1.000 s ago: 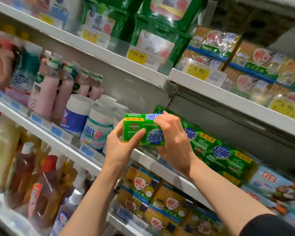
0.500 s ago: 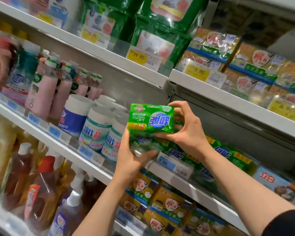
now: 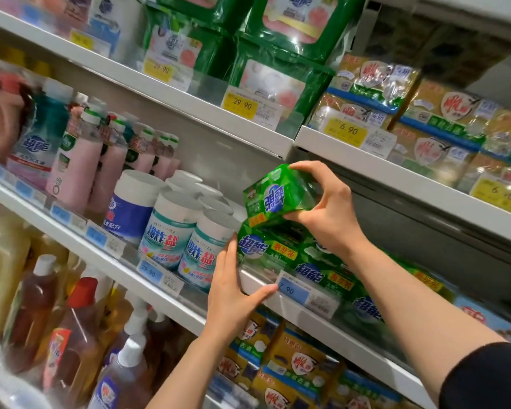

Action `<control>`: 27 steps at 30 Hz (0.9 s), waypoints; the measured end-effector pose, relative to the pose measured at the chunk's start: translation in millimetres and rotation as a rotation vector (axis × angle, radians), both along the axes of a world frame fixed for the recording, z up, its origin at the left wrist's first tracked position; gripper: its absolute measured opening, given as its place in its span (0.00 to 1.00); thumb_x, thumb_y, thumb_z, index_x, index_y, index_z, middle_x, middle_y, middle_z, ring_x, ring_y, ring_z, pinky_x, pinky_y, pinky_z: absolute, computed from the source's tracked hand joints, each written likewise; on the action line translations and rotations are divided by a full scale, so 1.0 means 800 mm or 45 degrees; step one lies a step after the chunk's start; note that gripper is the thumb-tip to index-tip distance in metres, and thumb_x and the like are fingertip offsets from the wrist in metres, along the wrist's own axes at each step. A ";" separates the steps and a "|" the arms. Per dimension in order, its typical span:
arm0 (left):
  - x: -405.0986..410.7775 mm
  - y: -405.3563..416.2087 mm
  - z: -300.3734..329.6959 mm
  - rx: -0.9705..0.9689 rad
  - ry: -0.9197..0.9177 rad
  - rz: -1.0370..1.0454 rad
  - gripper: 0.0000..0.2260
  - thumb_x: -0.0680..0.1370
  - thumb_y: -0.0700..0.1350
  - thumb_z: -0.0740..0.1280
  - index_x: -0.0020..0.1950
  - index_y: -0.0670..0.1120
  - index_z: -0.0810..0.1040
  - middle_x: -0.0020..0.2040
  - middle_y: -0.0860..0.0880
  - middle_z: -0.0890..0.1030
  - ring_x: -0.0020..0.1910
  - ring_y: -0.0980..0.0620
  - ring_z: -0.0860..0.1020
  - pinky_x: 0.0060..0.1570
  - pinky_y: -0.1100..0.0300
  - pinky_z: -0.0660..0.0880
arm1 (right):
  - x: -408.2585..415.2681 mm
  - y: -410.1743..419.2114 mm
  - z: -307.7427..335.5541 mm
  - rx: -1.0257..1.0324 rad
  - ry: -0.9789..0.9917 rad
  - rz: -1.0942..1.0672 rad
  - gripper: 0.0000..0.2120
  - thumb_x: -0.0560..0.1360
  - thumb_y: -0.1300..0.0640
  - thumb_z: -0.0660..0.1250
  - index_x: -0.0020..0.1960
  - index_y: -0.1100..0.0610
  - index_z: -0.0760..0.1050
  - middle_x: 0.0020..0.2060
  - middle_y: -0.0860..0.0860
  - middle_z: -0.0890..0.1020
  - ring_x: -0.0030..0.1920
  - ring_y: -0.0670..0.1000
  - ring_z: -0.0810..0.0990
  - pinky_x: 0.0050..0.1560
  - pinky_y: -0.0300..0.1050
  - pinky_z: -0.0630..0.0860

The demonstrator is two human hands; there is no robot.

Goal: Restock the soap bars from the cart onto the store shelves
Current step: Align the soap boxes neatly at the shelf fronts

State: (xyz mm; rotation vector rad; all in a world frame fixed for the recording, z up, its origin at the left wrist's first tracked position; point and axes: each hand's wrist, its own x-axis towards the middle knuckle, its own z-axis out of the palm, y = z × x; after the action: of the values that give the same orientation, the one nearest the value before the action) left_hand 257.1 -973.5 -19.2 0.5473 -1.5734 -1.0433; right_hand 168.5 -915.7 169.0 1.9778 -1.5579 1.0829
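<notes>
The right hand (image 3: 328, 214) grips a green soap pack (image 3: 273, 193), tilted, just above the row of soap packs (image 3: 295, 261) on the middle shelf (image 3: 189, 308). The left hand (image 3: 233, 293), fingers straight, touches the row's front pack, thumb on the shelf edge by a blue price tag (image 3: 292, 290). Left of the row stand white tubs (image 3: 171, 228). Bottles (image 3: 71, 335) beneath the shelf are blurred; packs at the row's right end are cut off.
</notes>
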 end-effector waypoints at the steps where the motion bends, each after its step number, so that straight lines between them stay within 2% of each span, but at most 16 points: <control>1: 0.001 0.000 0.000 -0.004 -0.004 -0.001 0.50 0.64 0.65 0.72 0.76 0.59 0.45 0.78 0.55 0.54 0.73 0.63 0.51 0.70 0.60 0.54 | 0.003 0.000 0.005 0.013 0.191 -0.005 0.30 0.59 0.71 0.77 0.59 0.57 0.76 0.56 0.50 0.79 0.58 0.48 0.77 0.58 0.43 0.75; 4: 0.002 0.003 0.002 -0.023 0.016 -0.018 0.49 0.64 0.65 0.72 0.73 0.63 0.42 0.76 0.61 0.52 0.72 0.65 0.50 0.70 0.61 0.53 | 0.012 0.001 0.027 -0.015 0.616 -0.079 0.30 0.57 0.76 0.71 0.57 0.58 0.79 0.58 0.52 0.80 0.59 0.56 0.77 0.58 0.51 0.75; 6: 0.002 0.002 0.001 -0.019 0.054 -0.015 0.53 0.64 0.64 0.74 0.75 0.63 0.40 0.72 0.70 0.47 0.73 0.64 0.51 0.70 0.61 0.54 | 0.022 0.003 0.042 0.030 0.743 -0.116 0.29 0.57 0.77 0.68 0.55 0.59 0.80 0.57 0.53 0.80 0.56 0.59 0.77 0.54 0.52 0.76; 8: 0.002 0.002 0.000 -0.002 0.067 -0.017 0.55 0.64 0.62 0.76 0.76 0.63 0.37 0.70 0.73 0.44 0.74 0.63 0.50 0.69 0.60 0.55 | 0.032 0.003 0.045 0.188 0.825 -0.189 0.26 0.60 0.76 0.67 0.54 0.56 0.81 0.57 0.51 0.80 0.54 0.56 0.75 0.52 0.51 0.75; 11: -0.001 0.002 0.000 0.010 0.070 -0.036 0.54 0.67 0.57 0.77 0.77 0.61 0.37 0.72 0.67 0.48 0.73 0.62 0.52 0.69 0.58 0.56 | 0.031 -0.006 0.022 0.518 0.784 -0.295 0.28 0.64 0.72 0.65 0.58 0.48 0.80 0.65 0.46 0.73 0.60 0.52 0.70 0.61 0.51 0.72; 13: -0.002 0.002 -0.001 0.012 0.067 -0.044 0.54 0.68 0.54 0.77 0.76 0.60 0.38 0.71 0.65 0.52 0.70 0.64 0.53 0.67 0.60 0.57 | 0.025 -0.013 0.002 0.634 0.656 -0.302 0.30 0.63 0.71 0.65 0.59 0.45 0.79 0.70 0.44 0.64 0.67 0.51 0.67 0.65 0.50 0.70; 14: -0.003 0.002 -0.002 0.014 0.062 -0.052 0.54 0.68 0.52 0.77 0.76 0.60 0.38 0.70 0.65 0.53 0.69 0.65 0.54 0.67 0.61 0.57 | 0.023 -0.015 -0.005 0.659 0.588 -0.297 0.29 0.64 0.69 0.67 0.59 0.44 0.79 0.71 0.43 0.60 0.68 0.50 0.67 0.64 0.48 0.72; 16: -0.004 0.002 -0.003 0.018 0.046 -0.060 0.54 0.68 0.52 0.77 0.76 0.61 0.37 0.69 0.65 0.53 0.67 0.68 0.54 0.66 0.63 0.58 | 0.022 -0.015 -0.011 0.669 0.549 -0.305 0.31 0.64 0.64 0.71 0.62 0.42 0.76 0.71 0.43 0.56 0.61 0.47 0.74 0.55 0.43 0.77; 18: -0.004 0.001 -0.003 0.026 0.032 -0.065 0.53 0.68 0.53 0.77 0.76 0.59 0.37 0.70 0.65 0.53 0.68 0.67 0.54 0.66 0.62 0.58 | 0.020 -0.013 -0.010 0.645 0.683 -0.379 0.41 0.63 0.57 0.77 0.70 0.38 0.64 0.70 0.49 0.60 0.54 0.47 0.75 0.52 0.43 0.77; 20: -0.006 0.000 -0.004 0.035 0.006 -0.051 0.52 0.69 0.53 0.76 0.77 0.56 0.39 0.75 0.59 0.53 0.72 0.61 0.54 0.71 0.58 0.58 | 0.011 -0.012 -0.010 0.557 0.727 -0.498 0.51 0.61 0.51 0.80 0.74 0.42 0.52 0.59 0.54 0.72 0.50 0.51 0.75 0.48 0.46 0.75; 21: -0.007 -0.001 -0.004 0.037 -0.016 -0.038 0.51 0.70 0.52 0.76 0.78 0.55 0.40 0.77 0.56 0.53 0.74 0.58 0.54 0.73 0.55 0.58 | 0.006 -0.012 -0.012 0.515 0.691 -0.547 0.50 0.61 0.50 0.80 0.73 0.48 0.53 0.52 0.54 0.76 0.47 0.53 0.77 0.45 0.46 0.75; 23: -0.009 -0.003 -0.004 0.047 -0.063 -0.033 0.49 0.71 0.52 0.75 0.78 0.52 0.42 0.79 0.52 0.50 0.77 0.55 0.50 0.75 0.51 0.54 | -0.003 -0.012 -0.018 0.470 0.668 -0.584 0.39 0.62 0.52 0.80 0.64 0.57 0.60 0.44 0.53 0.79 0.43 0.54 0.79 0.41 0.47 0.76; 25: -0.009 -0.002 -0.004 0.065 -0.100 -0.039 0.48 0.72 0.51 0.74 0.78 0.52 0.41 0.79 0.52 0.46 0.75 0.60 0.44 0.74 0.56 0.47 | -0.010 -0.011 -0.023 0.428 0.628 -0.530 0.29 0.64 0.54 0.78 0.56 0.56 0.64 0.41 0.53 0.80 0.41 0.54 0.80 0.39 0.49 0.77; 27: -0.008 -0.001 -0.004 0.065 -0.098 -0.040 0.48 0.72 0.52 0.74 0.78 0.52 0.41 0.79 0.52 0.44 0.71 0.65 0.42 0.70 0.62 0.45 | -0.013 -0.009 -0.020 0.374 0.464 -0.425 0.26 0.64 0.55 0.77 0.56 0.56 0.67 0.43 0.52 0.80 0.41 0.53 0.79 0.40 0.49 0.78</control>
State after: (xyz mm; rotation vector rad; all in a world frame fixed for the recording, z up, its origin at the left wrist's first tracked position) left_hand 250.9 -974.6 -22.3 0.6056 -1.6308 -1.1000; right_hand 158.0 -922.6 153.2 1.8624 -1.8243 0.3560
